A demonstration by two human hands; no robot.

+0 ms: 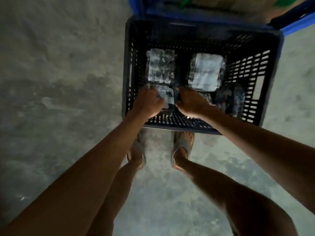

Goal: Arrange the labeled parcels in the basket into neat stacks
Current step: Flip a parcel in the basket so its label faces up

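A dark slatted plastic basket (pixel 265 68) stands on the concrete floor in front of my feet. Inside it lie dark parcels with white labels: one pile at the back left (pixel 161 66) and one at the back right (pixel 207 72). Near the front wall a third labeled parcel (pixel 166 95) sits between my two hands. My left hand (pixel 147 103) grips its left side and my right hand (pixel 191 103) grips its right side. More dark parcels (pixel 230 99) lie loosely at the right front, blurred.
A blue crate (pixel 139 7) with cardboard and something green in it stands behind the basket. My feet in sandals (pixel 182 147) are just in front of the basket's near wall. Bare concrete floor (pixel 59 74) spreads to the left.
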